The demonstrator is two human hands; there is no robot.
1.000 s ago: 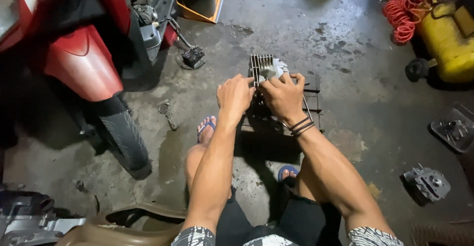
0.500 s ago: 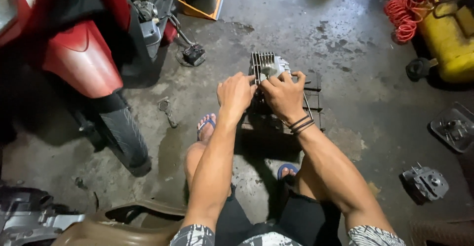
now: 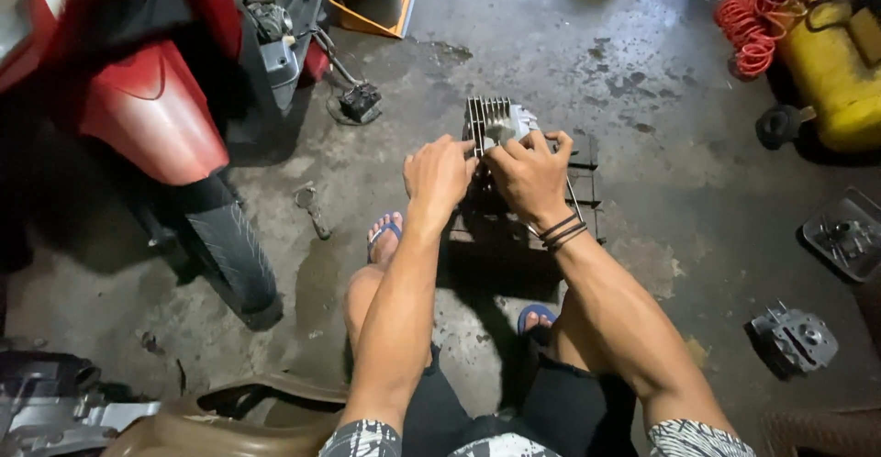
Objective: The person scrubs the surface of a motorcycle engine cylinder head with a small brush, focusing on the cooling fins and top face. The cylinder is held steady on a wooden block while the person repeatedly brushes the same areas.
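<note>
A grey finned engine cylinder [image 3: 496, 119] stands on a dark metal grate [image 3: 587, 191] on the concrete floor in front of me. My left hand [image 3: 437, 174] grips the cylinder's near left side, fingertips on the fins. My right hand [image 3: 530, 174], with dark bands on the wrist, holds its near right side, fingers curled over the top edge. The lower part of the cylinder is hidden behind both hands.
A red motorbike [image 3: 147, 99] with its tyre [image 3: 234, 255] stands at left. A wrench [image 3: 312, 207] lies on the floor. A yellow tank [image 3: 830, 67] with red coiled hose [image 3: 748, 26] is at the far right. Engine parts [image 3: 794, 338] lie at right.
Both hands stay on the cylinder; the right hand's fingers shift slightly along its top edge. The view moves only a little.
</note>
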